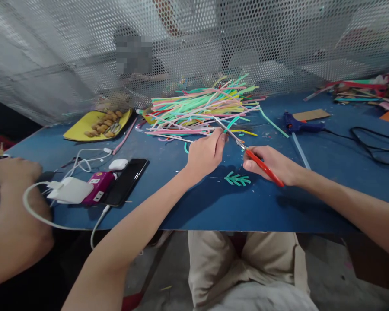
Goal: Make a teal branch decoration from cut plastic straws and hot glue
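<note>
My left hand [205, 152] is closed with its fingers pinching a short teal-green pipe cleaner [232, 123] that sticks up past the thumb. In my right hand [274, 163] are scissors with red handles [265, 166], their blades pointing up and left across the pipe cleaner. Whether the blades touch it I cannot tell. Below, between both hands, a small green leaf-like sprig [237, 179] on a thin wire lies on the blue table [227, 211]. Just behind my left hand spreads a heap of coloured pipe cleaners [201, 106].
A blue glue gun [303, 124] with a black cord lies to the right. On the left are a black phone [128, 181], a white charger [71, 190], an earbud case [118, 164] and a yellow tray [76, 128] of brown pieces. Another person's arm [19, 224] rests at far left.
</note>
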Demonstrator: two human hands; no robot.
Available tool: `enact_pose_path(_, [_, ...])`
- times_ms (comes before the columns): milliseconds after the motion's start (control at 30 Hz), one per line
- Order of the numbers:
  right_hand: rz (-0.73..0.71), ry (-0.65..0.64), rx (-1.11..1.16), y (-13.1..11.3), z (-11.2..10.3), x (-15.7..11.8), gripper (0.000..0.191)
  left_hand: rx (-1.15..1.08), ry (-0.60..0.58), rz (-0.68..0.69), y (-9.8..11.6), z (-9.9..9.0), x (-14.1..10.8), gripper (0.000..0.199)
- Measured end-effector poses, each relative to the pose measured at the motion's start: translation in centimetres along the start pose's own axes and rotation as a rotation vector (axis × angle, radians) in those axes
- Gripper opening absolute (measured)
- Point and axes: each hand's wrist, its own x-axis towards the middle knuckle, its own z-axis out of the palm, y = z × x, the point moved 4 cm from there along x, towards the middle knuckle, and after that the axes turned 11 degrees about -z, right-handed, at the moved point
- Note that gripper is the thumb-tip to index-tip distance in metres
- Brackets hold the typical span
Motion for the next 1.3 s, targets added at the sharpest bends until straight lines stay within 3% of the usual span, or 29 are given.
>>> enact_pose_path(367, [0.012, 0.009, -0.060, -0.5, 0.2, -0.5, 0.052, -0.094, 0.066, 0.073, -0.1, -0.4, -0.1, 0.033])
enact_pose_path(700, [0.046, -0.032, -0.402, -0.2, 0.0, 0.2, 0.040, -0.082, 0.037, 0.174, -0.2, -1.0, 0.2, 0.031])
enact_pose_path(1033, [-0.067, -0.114, -0.248, 0.1, 0.3, -0.1, 0.051, -0.122, 0.060, 0.284, -0.3, -1.5, 0.2, 0.029])
enact_pose_path(1300, [-0.187, -0.128, -0.167, -0.2, 0.3, -0.2, 0.050, -0.170, 0.036, 0.282, -0.2, -1.5, 0.0, 0.030])
